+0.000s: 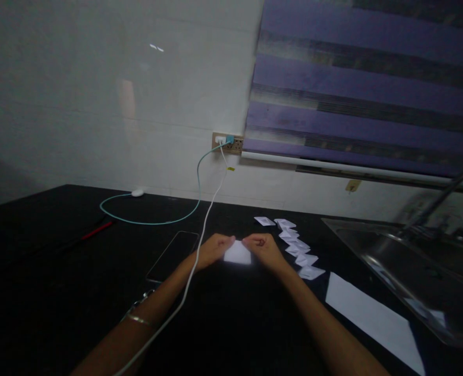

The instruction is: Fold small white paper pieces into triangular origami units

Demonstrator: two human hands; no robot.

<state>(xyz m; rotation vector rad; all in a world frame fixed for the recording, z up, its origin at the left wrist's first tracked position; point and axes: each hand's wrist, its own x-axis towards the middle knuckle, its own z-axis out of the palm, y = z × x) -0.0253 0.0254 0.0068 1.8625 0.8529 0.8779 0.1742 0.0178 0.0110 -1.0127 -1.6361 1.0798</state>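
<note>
Between my hands is a small piece of white paper (237, 253), brightly lit, above the dark countertop. My left hand (215, 248) pinches its upper left corner with the thumb on top. At the upper right corner, my right hand (266, 249) grips the paper with its fingers curled. To the right of my right hand, several folded white paper pieces (289, 236) lie in a slanting row. A larger white paper sheet (372, 318) rests further right, near the sink.
A phone (173, 256) lies left of my left hand. A white cable (204, 230) runs from the wall socket (227, 142) across my left forearm. A teal cable (157, 223) loops on the countertop (78, 271). The metal sink (396, 256) is at the right.
</note>
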